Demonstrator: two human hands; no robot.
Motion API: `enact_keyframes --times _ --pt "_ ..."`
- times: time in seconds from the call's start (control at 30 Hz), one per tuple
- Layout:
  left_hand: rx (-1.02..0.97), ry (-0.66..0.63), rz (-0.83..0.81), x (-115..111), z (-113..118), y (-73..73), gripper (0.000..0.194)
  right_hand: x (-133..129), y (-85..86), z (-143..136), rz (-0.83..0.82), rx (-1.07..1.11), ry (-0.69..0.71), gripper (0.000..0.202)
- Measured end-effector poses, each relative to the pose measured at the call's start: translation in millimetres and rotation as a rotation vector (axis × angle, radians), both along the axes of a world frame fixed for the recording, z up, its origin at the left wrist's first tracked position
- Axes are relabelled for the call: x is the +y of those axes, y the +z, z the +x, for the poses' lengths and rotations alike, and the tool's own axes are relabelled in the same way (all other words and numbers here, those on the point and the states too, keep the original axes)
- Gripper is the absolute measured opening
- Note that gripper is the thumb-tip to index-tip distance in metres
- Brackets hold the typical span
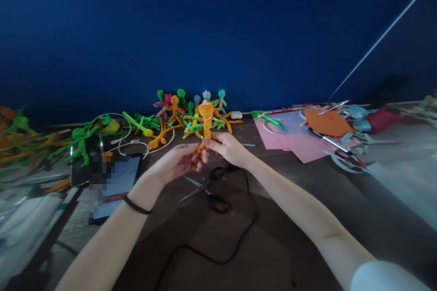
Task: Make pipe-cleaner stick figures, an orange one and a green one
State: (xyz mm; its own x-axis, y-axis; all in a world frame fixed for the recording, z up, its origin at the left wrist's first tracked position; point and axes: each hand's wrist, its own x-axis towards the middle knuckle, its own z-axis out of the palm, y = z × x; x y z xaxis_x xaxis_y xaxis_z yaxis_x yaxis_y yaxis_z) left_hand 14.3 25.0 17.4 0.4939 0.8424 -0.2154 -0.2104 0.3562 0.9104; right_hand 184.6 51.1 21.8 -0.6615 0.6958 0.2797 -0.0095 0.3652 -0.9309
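- The orange figure of fuzzy wrapped stem [206, 122] is upright in mid-view, above the table; its lower end is partly hidden behind the fingers.
- The left hand [179, 161] pinches that lower end, several fingertips curled and partly out of sight; the right hand [228, 147] grips just above — thumb in view, other fingers mostly hidden.
- Behind it, a crowd of small fuzzy figures in orange, green and pink [175, 103] overlaps; whether the pink bit at its top belongs to it, I cannot tell.
- Below the hands lie black-handled metal scissors [205, 189], blades spread, and a thin black cord [218, 262] cut off by the lower edge.
- The left forearm covers part of a dark phone with a lit screen [118, 182] — partly pixelated.
- To the right, an orange paper piece [327, 122] overlaps pink paper sheets [305, 151].
- Both outer edges blur.
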Motion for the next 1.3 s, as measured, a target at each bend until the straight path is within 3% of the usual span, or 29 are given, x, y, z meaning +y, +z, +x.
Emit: enact_keyframes --times 0.17,0.3,0.47,0.63,0.73,0.9,1.1,1.3 --pt "-0.164 -0.058 -0.106 -1.1 2.2 -3.3 0.013 -1.6 2.0 0.4 0.019 -0.007 -0.053 0.033" --pt "-0.142 -0.025 -0.079 -2.2 4.7 -5.5 0.017 -3.4 3.3 0.3 0.033 -0.038 -0.104 0.035" --pt "0.079 0.138 0.140 -0.7 6.4 -5.5 0.022 -2.6 1.0 0.0 0.006 -0.071 -0.139 0.038" --pt "0.536 0.249 0.550 0.6 8.5 -4.0 0.023 -0.9 -4.0 -1.9 0.037 -0.105 -0.206 0.040" --pt "0.711 0.303 0.672 0.9 8.9 -3.9 0.022 -0.1 -7.8 -4.2 -0.019 -0.090 -0.227 0.040" --pt "0.633 0.208 0.609 4.7 2.4 -6.0 0.025 2.7 -9.6 -4.9 -0.076 -0.062 -0.187 0.039" --pt "0.299 0.148 0.320 7.4 -4.9 -12.1 0.023 5.8 -3.7 0.5 -0.143 -0.075 -0.015 0.042" --pt "0.284 0.106 0.228 8.2 -8.4 -13.3 0.021 6.9 -4.4 2.7 -0.149 -0.118 0.011 0.033"
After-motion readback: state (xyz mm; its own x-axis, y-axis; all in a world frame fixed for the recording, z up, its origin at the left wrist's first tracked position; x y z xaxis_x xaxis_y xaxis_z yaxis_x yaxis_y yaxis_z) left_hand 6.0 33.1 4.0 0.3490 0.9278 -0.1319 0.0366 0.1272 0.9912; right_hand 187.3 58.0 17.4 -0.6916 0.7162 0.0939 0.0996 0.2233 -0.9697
